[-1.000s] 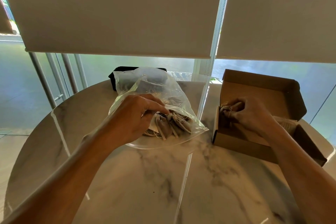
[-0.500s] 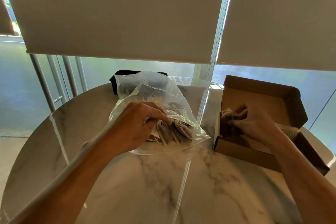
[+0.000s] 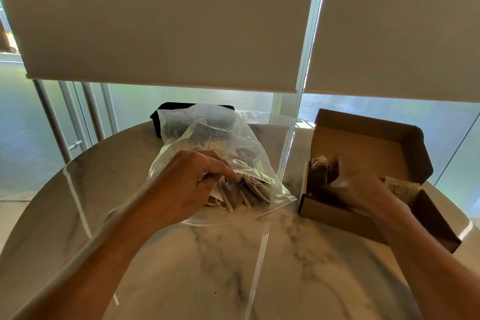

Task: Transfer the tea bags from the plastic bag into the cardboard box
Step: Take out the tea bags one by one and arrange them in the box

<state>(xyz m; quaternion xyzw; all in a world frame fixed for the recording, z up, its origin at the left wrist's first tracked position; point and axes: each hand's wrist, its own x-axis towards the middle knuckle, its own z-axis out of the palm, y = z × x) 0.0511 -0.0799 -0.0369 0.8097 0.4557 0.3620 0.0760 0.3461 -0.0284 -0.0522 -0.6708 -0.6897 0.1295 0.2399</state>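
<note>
left hand (image 3: 187, 184): pinching plastic bag (image 3: 220, 148) mouth, tea bags (image 3: 246, 189) just inside | right hand (image 3: 355, 187): inside cardboard box (image 3: 368, 143), fingers curled around tea bag (image 3: 319, 167) | bag and box apart on marble table (image 3: 233, 267)

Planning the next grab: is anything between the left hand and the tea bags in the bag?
Nothing visible blocks it. The left hand is at the plastic bag's open mouth, fingers already touching the tea bags.
</note>
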